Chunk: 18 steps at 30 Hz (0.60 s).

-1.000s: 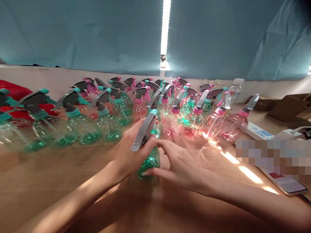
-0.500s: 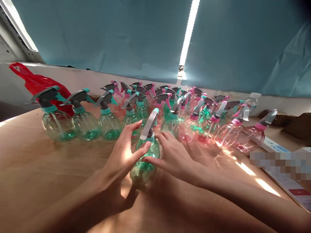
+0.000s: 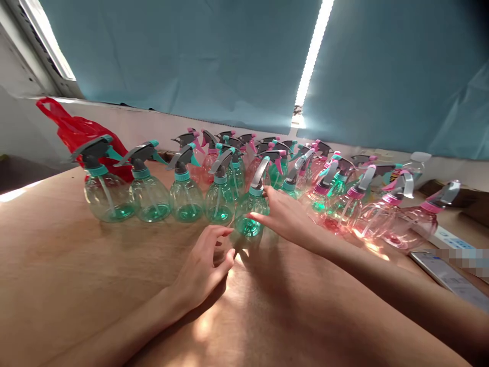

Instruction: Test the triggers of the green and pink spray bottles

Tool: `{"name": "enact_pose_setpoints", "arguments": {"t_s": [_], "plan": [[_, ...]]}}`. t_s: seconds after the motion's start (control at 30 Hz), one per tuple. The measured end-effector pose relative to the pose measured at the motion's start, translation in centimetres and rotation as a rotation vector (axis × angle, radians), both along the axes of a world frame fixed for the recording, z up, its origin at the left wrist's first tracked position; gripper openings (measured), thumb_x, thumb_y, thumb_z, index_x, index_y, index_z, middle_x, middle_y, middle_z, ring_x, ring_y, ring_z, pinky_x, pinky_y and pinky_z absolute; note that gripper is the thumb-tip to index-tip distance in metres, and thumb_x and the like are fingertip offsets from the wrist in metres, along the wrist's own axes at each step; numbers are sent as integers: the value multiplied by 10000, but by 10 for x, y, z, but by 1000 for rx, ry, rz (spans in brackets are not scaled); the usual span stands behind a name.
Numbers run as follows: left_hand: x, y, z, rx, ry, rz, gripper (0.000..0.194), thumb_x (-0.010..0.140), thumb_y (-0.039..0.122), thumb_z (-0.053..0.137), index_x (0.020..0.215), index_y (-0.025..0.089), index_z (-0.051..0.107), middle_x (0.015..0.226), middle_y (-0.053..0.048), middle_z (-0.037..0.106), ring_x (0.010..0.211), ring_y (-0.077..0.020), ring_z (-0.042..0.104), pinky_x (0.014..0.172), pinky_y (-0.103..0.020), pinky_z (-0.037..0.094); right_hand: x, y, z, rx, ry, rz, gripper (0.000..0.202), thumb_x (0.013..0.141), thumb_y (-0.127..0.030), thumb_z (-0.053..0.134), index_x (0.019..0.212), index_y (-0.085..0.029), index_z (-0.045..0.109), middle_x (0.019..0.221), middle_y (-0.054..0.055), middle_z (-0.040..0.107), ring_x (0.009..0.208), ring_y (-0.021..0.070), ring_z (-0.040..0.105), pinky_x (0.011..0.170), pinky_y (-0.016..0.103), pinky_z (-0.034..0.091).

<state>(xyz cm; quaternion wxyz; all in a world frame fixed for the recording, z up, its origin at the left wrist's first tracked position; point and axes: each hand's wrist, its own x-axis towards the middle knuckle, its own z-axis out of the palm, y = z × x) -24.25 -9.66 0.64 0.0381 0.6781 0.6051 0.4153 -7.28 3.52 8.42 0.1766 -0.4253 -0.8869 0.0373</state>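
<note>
A clear green spray bottle (image 3: 249,214) with a grey trigger head and teal collar stands upright on the table, in line with the front row. My right hand (image 3: 284,214) is round its right side, thumb across the front and fingers at the neck, some of them hidden. Nearer to me, my left hand (image 3: 208,262) hovers over the wood, apart from the bottle, fingers curved and spread with nothing between them. To the left stands another green spray bottle (image 3: 219,206), close beside the held one.
More green spray bottles (image 3: 151,201) line the left, pink ones (image 3: 412,227) the right, with several behind. A red plastic bag (image 3: 82,127) lies at the back left. A phone (image 3: 451,278) rests at the right on the wooden table (image 3: 95,285). Blue sheeting (image 3: 171,61) hangs behind.
The green spray bottle has moved away from me into the front row, with my right hand still on it. My left hand has come off it and drawn back. The view has shifted slightly.
</note>
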Motion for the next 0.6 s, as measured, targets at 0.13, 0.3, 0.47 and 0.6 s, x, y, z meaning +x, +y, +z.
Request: {"name": "enact_pose_setpoints", "arguments": {"t_s": [0.13,0.3,0.47,0.6], "plan": [[1,-1,1,-59,-27,16,257,925,243,517,1182,254,514,1156,-49,606,924,-200,656,746,-347,595,-6,3,7,-31,-41,-49,632,861,-480,647,1318,-69,499,1052,198,706,982,362,666,699,389,486],[3,-3,6,-160,-91,9,226,940,307,505,1159,251,523,1169,-73,594,921,-216,651,583,-287,574,-11,9,9,-26,-77,-80,660,880,-494,635,1332,-42,471,937,188,723,916,363,686,635,353,443],[3,-3,8,-143,-108,-3,197,939,279,506,1133,251,534,1136,-60,601,908,-197,654,750,-345,607,-15,17,6,-34,-58,-90,674,870,-475,656,1354,-54,450,930,191,732,905,363,696,633,342,436],[3,-1,8,-139,-96,8,192,937,274,506,1123,249,549,1105,-47,618,854,-183,667,765,-347,600,-17,18,7,-50,-48,-89,676,886,-477,647,1374,-57,442,990,204,731,937,372,696,658,354,453]]}}
